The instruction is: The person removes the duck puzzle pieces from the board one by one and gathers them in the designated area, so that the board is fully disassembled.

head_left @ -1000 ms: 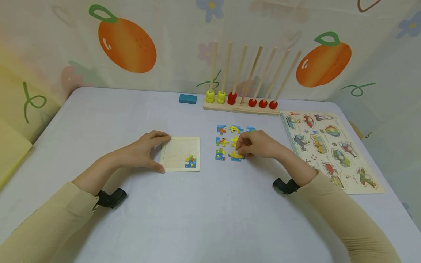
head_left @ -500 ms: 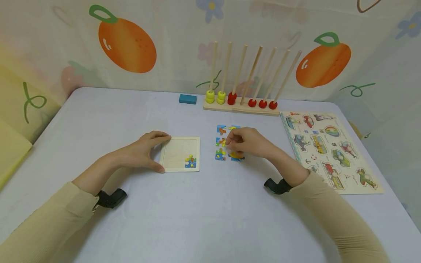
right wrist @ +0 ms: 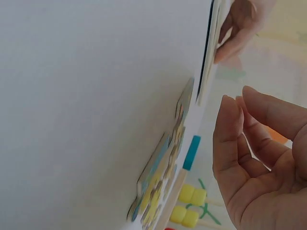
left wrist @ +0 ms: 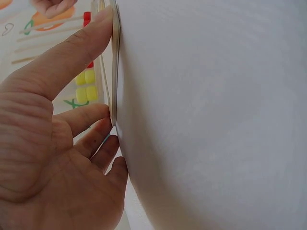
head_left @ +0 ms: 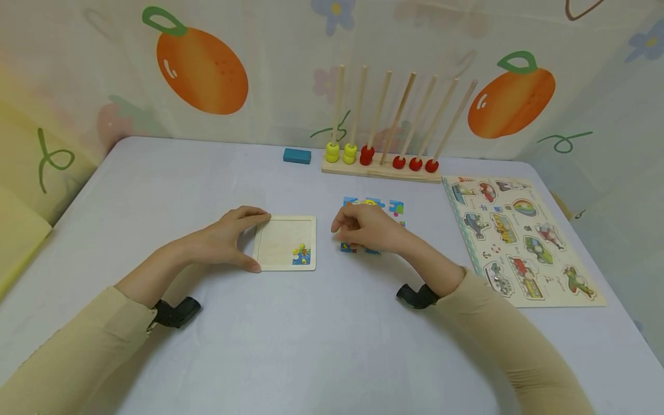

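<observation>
My left hand (head_left: 220, 236) holds the wooden puzzle tray (head_left: 275, 233) at its left side, the thumb at the near corner and the index finger at the far corner. One joined bit of blue and yellow puzzle (head_left: 302, 255) lies in the tray's near right corner. Over the loose puzzle pieces (head_left: 396, 206) hovers my right hand (head_left: 370, 227), hiding several of them. In the right wrist view its fingers (right wrist: 228, 120) are loosely bent, with the thumb close by and nothing visible between the tips. Loose pieces (right wrist: 158, 177) lie beneath, apart from the hand.
Behind the pieces stands a wooden counting rack (head_left: 381, 172) with tall pegs and yellow and red beads. A blue block (head_left: 297, 155) lies to its left. On the right is a picture peg board (head_left: 519, 242). A patterned cloth (head_left: 280, 69) hangs behind the table.
My right hand has moved left across the loose pieces toward the tray, uncovering pieces on the right side. The left hand and tray have stayed in place.
</observation>
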`<state>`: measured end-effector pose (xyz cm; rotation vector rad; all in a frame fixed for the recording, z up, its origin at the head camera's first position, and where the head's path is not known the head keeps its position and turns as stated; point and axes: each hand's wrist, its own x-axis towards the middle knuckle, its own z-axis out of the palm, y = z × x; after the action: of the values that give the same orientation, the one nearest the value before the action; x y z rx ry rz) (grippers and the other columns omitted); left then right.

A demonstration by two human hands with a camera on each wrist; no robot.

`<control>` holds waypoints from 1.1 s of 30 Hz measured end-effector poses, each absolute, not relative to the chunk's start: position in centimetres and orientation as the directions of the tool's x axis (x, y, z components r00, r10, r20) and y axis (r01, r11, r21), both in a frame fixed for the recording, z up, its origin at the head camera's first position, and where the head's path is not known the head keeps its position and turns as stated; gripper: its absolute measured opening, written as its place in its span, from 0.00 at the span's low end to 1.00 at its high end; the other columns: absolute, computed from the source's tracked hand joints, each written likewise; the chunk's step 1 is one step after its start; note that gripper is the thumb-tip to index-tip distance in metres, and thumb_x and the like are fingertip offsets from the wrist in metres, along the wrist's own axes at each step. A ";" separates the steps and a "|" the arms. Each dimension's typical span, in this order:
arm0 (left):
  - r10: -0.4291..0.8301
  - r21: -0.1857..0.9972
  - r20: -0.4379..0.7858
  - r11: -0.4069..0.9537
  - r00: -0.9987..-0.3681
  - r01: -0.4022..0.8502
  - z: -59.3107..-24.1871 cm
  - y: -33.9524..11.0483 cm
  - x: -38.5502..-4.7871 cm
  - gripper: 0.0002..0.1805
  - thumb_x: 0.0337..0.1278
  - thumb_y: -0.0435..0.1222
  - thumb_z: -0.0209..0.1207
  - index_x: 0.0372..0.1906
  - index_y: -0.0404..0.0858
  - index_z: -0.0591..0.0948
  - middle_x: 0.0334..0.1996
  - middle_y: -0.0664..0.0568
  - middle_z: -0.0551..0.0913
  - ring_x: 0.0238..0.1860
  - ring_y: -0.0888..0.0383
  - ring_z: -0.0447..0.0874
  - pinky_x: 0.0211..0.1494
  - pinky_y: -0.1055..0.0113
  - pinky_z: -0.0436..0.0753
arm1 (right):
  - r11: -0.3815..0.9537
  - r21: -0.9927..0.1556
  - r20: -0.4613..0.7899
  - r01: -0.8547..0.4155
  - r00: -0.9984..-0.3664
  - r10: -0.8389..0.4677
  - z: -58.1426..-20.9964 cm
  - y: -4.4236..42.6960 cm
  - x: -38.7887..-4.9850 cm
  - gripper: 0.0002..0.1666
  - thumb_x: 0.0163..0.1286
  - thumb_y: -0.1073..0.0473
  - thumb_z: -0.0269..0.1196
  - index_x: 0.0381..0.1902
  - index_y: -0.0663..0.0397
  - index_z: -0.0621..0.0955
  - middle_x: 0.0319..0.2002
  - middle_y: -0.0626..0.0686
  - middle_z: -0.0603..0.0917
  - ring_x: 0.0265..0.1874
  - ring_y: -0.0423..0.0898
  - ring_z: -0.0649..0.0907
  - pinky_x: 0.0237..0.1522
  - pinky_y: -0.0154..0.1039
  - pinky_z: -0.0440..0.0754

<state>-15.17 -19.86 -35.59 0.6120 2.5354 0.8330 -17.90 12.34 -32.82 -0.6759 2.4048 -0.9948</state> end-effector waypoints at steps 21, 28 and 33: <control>0.523 0.636 -0.225 0.718 -0.822 0.283 -35.5 -19.8 -15.1 0.56 0.42 0.46 0.75 0.76 0.34 0.59 0.75 0.40 0.55 0.75 0.39 0.50 0.74 0.36 0.58 | 0.609 -0.724 -0.249 -0.323 -0.701 -0.668 -33.3 8.0 -17.3 0.12 0.64 0.62 0.67 0.45 0.57 0.81 0.28 0.48 0.79 0.28 0.40 0.76 0.33 0.28 0.72; 0.524 0.639 -0.224 0.716 -0.822 0.282 -35.5 -19.9 -15.2 0.56 0.42 0.47 0.75 0.76 0.35 0.59 0.75 0.40 0.54 0.76 0.39 0.49 0.75 0.37 0.58 | 0.633 -0.704 -0.273 -0.322 -0.699 -0.660 -33.6 7.2 -17.3 0.12 0.64 0.62 0.67 0.46 0.56 0.81 0.28 0.48 0.78 0.28 0.41 0.74 0.31 0.28 0.69; 0.522 0.640 -0.219 0.714 -0.824 0.283 -35.6 -19.9 -15.2 0.56 0.41 0.46 0.76 0.76 0.34 0.59 0.75 0.41 0.55 0.76 0.39 0.50 0.75 0.38 0.57 | 0.640 -0.685 -0.272 -0.348 -0.693 -0.668 -33.8 6.8 -17.3 0.13 0.63 0.61 0.68 0.45 0.56 0.81 0.28 0.47 0.78 0.28 0.40 0.74 0.32 0.28 0.69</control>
<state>-15.23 -19.91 -35.59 0.6231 2.5344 0.8562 -17.26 6.84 -33.80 -0.7931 2.3488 -0.8305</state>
